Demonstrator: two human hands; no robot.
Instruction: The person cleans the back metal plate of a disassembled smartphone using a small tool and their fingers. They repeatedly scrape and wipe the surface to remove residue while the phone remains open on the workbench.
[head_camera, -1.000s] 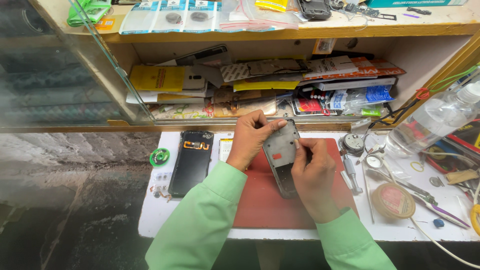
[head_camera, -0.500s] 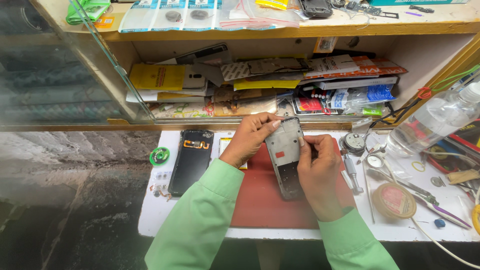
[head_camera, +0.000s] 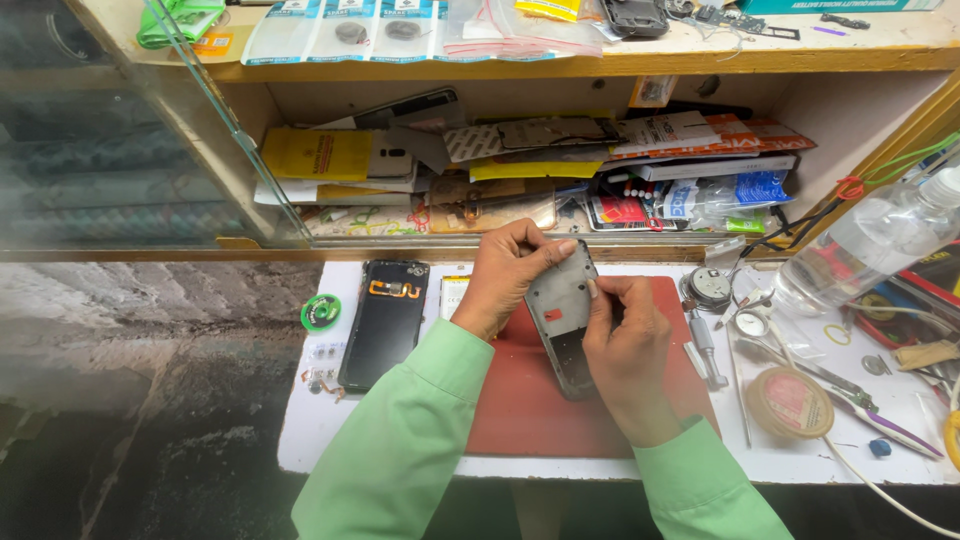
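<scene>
Both of my hands hold a grey opened phone body (head_camera: 562, 322) tilted above a red work mat (head_camera: 560, 420). My left hand (head_camera: 505, 275) grips its upper left edge, with the fingertips curled over the top corner. My right hand (head_camera: 628, 345) holds its right side, thumb pressed on the inner face near a small red part. Both sleeves are light green. The lower end of the phone body rests close to the mat.
A black phone back panel (head_camera: 384, 322) with an orange flex lies left of the mat, beside a green tape roll (head_camera: 320, 312). Screwdrivers, tweezers, a round tin (head_camera: 790, 400) and a clear plastic bottle (head_camera: 870, 240) crowd the right. Shelves of packaged parts stand behind.
The phone body has been lifted and tipped more upright. My left fingers moved to its top corner, and my right thumb shifted onto its inner face.
</scene>
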